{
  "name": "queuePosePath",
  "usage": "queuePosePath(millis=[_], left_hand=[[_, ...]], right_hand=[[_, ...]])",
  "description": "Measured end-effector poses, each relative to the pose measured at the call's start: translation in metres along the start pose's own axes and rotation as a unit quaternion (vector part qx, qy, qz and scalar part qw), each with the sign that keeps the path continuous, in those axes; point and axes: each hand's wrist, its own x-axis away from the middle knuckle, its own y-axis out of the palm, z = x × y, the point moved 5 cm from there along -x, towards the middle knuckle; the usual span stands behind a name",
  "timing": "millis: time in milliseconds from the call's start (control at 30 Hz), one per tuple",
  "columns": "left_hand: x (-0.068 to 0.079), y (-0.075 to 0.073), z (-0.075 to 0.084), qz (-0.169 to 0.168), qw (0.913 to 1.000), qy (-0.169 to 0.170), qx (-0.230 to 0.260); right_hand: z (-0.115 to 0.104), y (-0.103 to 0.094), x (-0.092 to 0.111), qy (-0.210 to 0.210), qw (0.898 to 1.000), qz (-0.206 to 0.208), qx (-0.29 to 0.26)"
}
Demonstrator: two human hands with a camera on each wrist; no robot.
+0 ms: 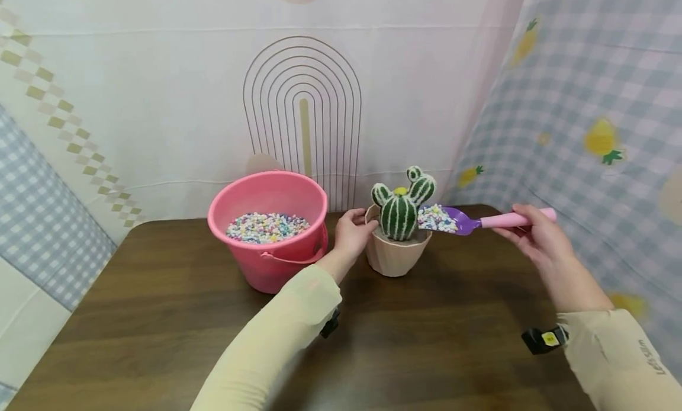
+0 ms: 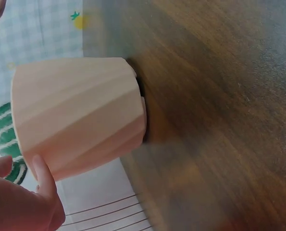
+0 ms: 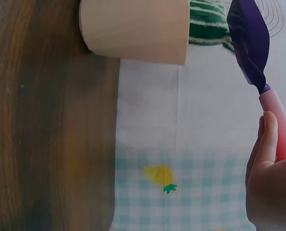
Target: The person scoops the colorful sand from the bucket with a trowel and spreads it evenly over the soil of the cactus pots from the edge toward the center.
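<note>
Brn table (image 1: 160, 316): pot (image 1: 395, 259) pinched @ rim by L fingers (image 2: 44, 177); scoop (image 1: 491, 221) hdl inside R fingers' (image 3: 268, 134) grip.

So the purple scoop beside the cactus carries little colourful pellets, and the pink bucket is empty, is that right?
Not quite: the pink bucket isn't empty. The head view shows colourful pellets inside it. The purple scoop beside the cactus does carry pellets, as you say.

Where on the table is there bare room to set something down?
Bare: the table left of the pink bucket, and the stretch in front of the flowerpot, between left sleeve and right sleeve. Crowded: the gap between bucket and flowerpot, occupied by the left hand, and right of the cactus, where the right hand holds a loaded scoop.
</note>
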Motion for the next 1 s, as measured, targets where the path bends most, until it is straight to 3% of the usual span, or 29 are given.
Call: queuePosePath(millis=[267,400,667,1000], left_hand=[[-0.003,0.001,-0.009,0.01,0.9995,0.004,-0.028],[-0.005,0.002,-0.009,0.01,0.9997,0.005,-0.023],[-0.007,0.004,-0.012,0.006,1.0,-0.002,-0.007],[-0.007,0.003,-0.013,0.007,0.9999,-0.007,-0.005]], right_hand=[[-0.005,-0.004,-0.001,-0.012,0.999,0.027,0.027],[-0.009,-0.001,-0.003,-0.025,0.998,0.024,0.061],[-0.011,0.005,-0.005,-0.046,0.993,0.058,0.094],[-0.013,0.015,-0.006,-0.056,0.988,0.058,0.135]])
